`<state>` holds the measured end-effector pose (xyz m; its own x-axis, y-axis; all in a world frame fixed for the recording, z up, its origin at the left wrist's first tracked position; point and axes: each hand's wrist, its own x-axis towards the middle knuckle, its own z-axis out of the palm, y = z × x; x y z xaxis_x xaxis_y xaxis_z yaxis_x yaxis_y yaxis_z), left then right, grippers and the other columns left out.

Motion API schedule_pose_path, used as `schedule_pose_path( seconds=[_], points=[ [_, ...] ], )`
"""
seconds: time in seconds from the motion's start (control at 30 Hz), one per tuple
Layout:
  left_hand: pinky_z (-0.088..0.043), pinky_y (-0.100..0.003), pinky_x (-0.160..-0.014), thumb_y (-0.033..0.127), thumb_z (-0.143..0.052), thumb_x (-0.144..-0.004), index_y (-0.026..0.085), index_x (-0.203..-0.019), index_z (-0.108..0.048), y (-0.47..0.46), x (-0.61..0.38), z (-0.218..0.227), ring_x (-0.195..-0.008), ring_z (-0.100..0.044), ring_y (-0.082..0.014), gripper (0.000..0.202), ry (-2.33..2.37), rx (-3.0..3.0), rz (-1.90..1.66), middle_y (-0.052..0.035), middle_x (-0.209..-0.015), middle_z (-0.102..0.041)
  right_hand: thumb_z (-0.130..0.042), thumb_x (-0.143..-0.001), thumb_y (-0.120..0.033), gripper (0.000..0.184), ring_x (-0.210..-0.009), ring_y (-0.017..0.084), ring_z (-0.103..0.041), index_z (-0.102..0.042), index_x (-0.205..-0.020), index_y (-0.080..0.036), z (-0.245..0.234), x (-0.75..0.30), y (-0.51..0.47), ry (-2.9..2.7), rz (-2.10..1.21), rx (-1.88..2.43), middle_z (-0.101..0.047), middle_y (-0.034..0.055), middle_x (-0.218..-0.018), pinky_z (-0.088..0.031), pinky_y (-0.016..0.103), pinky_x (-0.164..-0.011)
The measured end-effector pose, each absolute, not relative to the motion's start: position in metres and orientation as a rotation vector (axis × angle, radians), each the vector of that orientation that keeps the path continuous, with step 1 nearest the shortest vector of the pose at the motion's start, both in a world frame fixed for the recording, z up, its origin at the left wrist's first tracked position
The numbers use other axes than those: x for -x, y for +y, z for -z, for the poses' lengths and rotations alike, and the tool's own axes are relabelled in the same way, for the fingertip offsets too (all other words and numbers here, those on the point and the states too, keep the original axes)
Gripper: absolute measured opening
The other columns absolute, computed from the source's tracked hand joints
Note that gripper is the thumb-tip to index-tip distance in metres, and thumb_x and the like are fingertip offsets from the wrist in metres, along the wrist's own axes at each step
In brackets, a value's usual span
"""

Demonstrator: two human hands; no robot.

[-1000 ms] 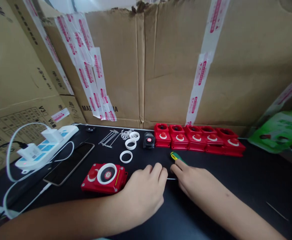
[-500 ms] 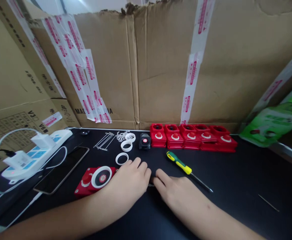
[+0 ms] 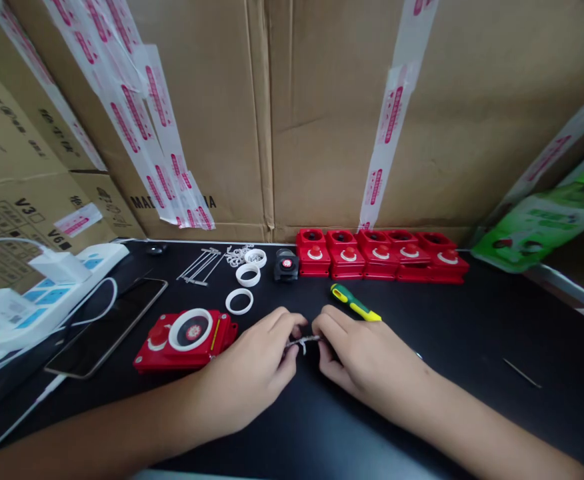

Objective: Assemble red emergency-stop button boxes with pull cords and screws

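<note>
Near the middle of the table, my left hand (image 3: 259, 363) and my right hand (image 3: 359, 350) pinch opposite ends of a thin greyish strip (image 3: 308, 339) with a small white bit on it; its exact kind is too small to make out. Just left of my left hand lies a red box-shaped unit (image 3: 197, 343) bearing a red knob and a white ring (image 3: 191, 329) around a dark round centre. Beyond my right hand rests a green and yellow screwdriver (image 3: 355, 302), its shaft mostly hidden by that arm.
Loose white rings (image 3: 239, 293), thin metal rods (image 3: 199, 267) and a black part (image 3: 287, 265) lie farther back. Several red units (image 3: 347, 261) line the cardboard wall (image 3: 317, 133). At left are a phone (image 3: 107, 327) and power strip (image 3: 37, 293); at right, a green pouch (image 3: 537, 230) and thin rod (image 3: 522, 373).
Both hands have lifted slightly and turned, so the thin strip between their fingers now shows. The view has tilted down a little. My right arm now covers the screwdriver's shaft.
</note>
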<state>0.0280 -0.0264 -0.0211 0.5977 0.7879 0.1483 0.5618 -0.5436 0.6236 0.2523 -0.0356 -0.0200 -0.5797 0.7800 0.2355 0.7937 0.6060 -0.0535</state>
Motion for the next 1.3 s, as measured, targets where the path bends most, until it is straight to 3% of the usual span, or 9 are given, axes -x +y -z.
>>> schedule_pose_path(
  seconds=[0.43,0.7,0.97,1.3],
  points=[
    [-0.049,-0.026,-0.071,0.016,-0.054,-0.100,0.023,-0.104,-0.063,-0.022,-0.029,0.022,-0.077,-0.062,-0.0130,0.012,1.053,-2.037,-0.658,0.0025,-0.093,-0.064,-0.057,-0.096,-0.013,0.012,-0.068,0.017,-0.063,-0.064,-0.103,-0.019,0.014,-0.255,-0.037,-2.538,-0.144,1.283,-0.066,0.0010,-0.094,-0.044,0.031,-0.062],
    [-0.050,-0.026,-0.069,0.021,-0.054,-0.100,0.021,-0.093,-0.061,-0.022,-0.030,0.016,-0.077,-0.066,-0.0145,0.009,1.054,-1.967,-0.685,0.0013,-0.088,-0.066,-0.060,-0.093,-0.010,0.013,-0.064,0.013,-0.058,-0.064,-0.101,-0.019,0.009,-0.254,-0.039,-2.488,-0.266,1.218,-0.064,-0.0009,-0.092,-0.043,0.028,-0.060],
    [-0.056,-0.031,-0.075,0.030,-0.058,-0.102,0.021,-0.096,-0.061,-0.021,-0.029,0.017,-0.084,-0.072,-0.0193,0.012,1.029,-1.750,-0.654,-0.0024,-0.090,-0.072,-0.060,-0.093,-0.008,0.014,-0.065,0.013,-0.060,-0.065,-0.101,-0.019,0.010,-0.253,-0.040,-2.510,-0.300,1.230,-0.065,-0.0002,-0.091,-0.043,0.028,-0.061],
    [-0.053,-0.029,-0.074,0.031,-0.055,-0.104,0.021,-0.098,-0.058,-0.020,-0.031,0.018,-0.078,-0.069,-0.0170,0.013,1.013,-1.642,-0.645,0.0002,-0.082,-0.069,-0.060,-0.096,-0.011,0.014,-0.067,0.014,-0.062,-0.067,-0.105,-0.019,0.010,-0.254,-0.038,-2.510,-0.343,1.252,-0.067,0.0007,-0.095,-0.045,0.029,-0.063]
  ],
)
